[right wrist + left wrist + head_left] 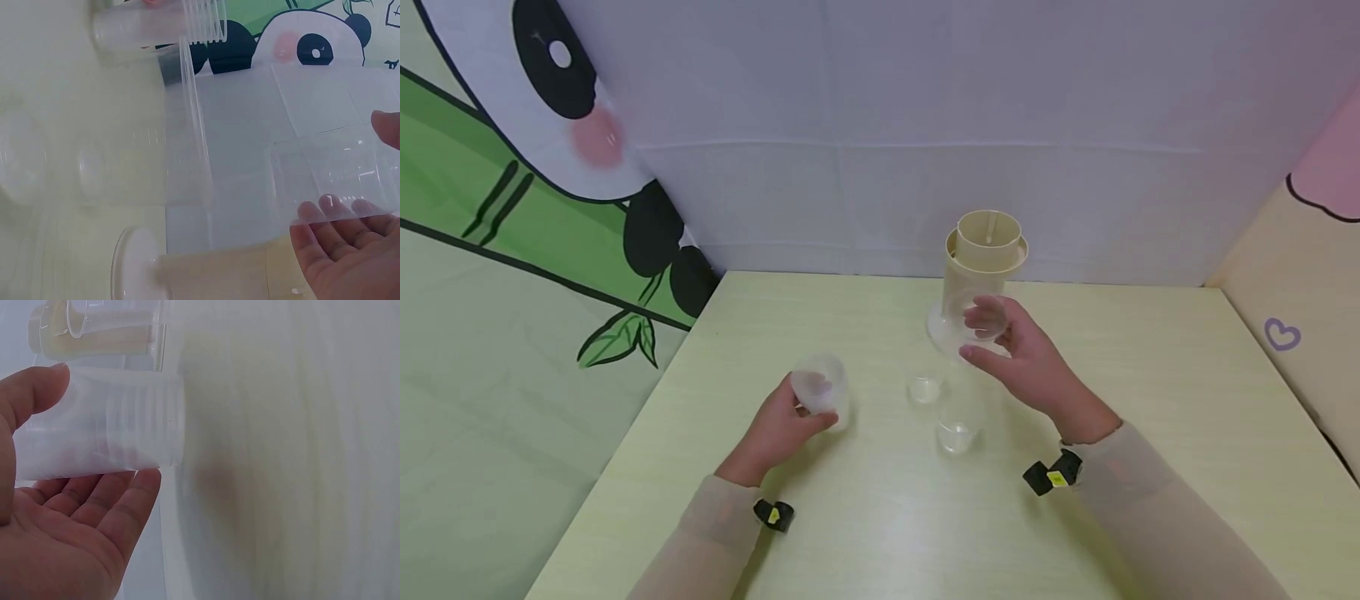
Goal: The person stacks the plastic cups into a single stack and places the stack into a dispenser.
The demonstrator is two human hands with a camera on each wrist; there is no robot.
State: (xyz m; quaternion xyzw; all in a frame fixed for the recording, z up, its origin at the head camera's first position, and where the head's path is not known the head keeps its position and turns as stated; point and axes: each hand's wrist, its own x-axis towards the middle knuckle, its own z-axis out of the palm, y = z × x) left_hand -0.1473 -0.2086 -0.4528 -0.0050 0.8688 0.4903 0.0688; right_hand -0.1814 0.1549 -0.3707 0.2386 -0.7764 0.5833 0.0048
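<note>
My left hand [782, 433] grips a stack of clear plastic cups [125, 422] between thumb and fingers, just above the table. In the left wrist view, several nested rims show at the end of the stack. My right hand [1026, 362] holds a single clear plastic cup [331, 165] in the air, thumb on one side and fingertips on the other. Behind that cup stands a beige cylindrical holder [988, 262] with a smaller tube inside its top and a round clear base [131, 272]. Two clear plastic cups, one farther [925, 388] and one nearer [957, 435], stand on the table between the hands.
The pale wooden table [880, 533] meets a light cloth wall [880, 200] at its far edge, close behind the holder. A panda-print cloth [550, 275] hangs on the left, and a beige panel with a heart [1282, 334] stands on the right.
</note>
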